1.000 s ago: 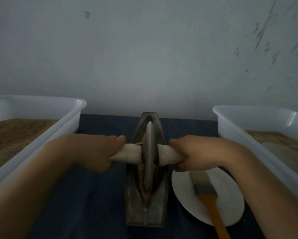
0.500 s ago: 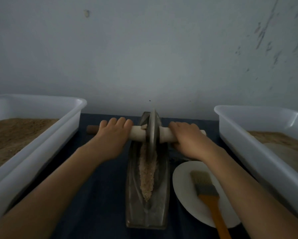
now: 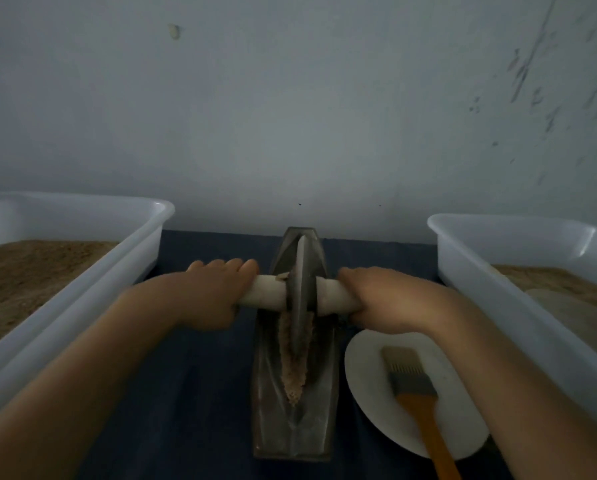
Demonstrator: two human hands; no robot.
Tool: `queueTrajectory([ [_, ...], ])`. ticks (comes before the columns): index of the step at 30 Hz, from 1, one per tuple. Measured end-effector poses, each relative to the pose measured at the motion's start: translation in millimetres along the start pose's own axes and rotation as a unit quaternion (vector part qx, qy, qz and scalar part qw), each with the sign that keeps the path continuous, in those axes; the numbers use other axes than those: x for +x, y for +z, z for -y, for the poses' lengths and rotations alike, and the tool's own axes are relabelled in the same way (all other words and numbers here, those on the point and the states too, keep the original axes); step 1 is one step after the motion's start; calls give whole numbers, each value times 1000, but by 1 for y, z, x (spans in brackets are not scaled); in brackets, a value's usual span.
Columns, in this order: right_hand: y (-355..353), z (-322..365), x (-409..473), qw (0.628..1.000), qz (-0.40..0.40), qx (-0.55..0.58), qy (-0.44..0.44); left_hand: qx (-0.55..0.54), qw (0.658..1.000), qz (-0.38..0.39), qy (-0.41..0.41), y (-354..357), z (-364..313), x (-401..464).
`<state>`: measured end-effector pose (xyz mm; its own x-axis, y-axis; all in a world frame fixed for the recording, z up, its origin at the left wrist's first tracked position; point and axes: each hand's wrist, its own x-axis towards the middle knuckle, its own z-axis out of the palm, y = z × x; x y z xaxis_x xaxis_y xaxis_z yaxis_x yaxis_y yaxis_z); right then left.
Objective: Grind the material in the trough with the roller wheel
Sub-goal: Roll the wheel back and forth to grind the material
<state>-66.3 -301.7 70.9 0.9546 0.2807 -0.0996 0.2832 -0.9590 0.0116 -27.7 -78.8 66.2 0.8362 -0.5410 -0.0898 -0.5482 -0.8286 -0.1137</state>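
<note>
- Risk of spill: ground material (image 3: 294, 362) heaped in a narrow ridge along the groove of the trough (image 3: 292, 424), near of the wheel (image 3: 300, 292); too hard a pull toward the near end likely to push grains over the low lip onto the counter (image 3: 200, 393).
- Risk of tilt: wheel standing upright on edge in the groove, about mid-trough toward the far half; uneven pressure between the two hands likely to cant it, ride it up a side wall and throw material out.
- Risk of shift: trough resting loose on the counter with nothing seen holding it; a strong stroke could slide it toward the plate (image 3: 369, 386) just to its right, where the brush (image 3: 414, 386) lies.
- Risk of knock: right forearm passing close above the far edge of the plate; a low wrist on the return could clip it.
- Left hand (image 3: 214, 292): fingers curled over the top of the axle (image 3: 266, 292), clamped round its left part, knuckles toward the far side, forearm reaching in from near left.
- Right hand (image 3: 383, 299): wrapped round the right part of the axle, back of the hand up, forearm coming in from near right.
- Both hands level with each other, close to the wheel on either side, not touching it as far as can be seen.
- White tubs at left (image 3: 93, 282) and right (image 3: 504, 258), each holding brown powder, well clear of the stroke.
</note>
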Motion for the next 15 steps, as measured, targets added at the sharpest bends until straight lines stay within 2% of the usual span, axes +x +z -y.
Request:
queueTrajectory([
  [4, -16, 7, -23, 996, 80, 19, -31, -55, 990, 124, 41, -24, -6, -21],
  [8, -22, 9, -35, 991, 121, 42, -45, -73, 983, 159, 63, -32, -8, -31],
  [12, -15, 5, -18, 996, 78, 25, -21, -88, 988, 120, 37, -23, -5, -20],
  [13, -12, 3, -12, 998, 62, 26, -14, -69, 993, 91, 19, -18, -4, -14],
  [15, -6, -2, -1, 1000, 17, 23, 4, 9, 1000, -16, -25, -3, -5, 1],
])
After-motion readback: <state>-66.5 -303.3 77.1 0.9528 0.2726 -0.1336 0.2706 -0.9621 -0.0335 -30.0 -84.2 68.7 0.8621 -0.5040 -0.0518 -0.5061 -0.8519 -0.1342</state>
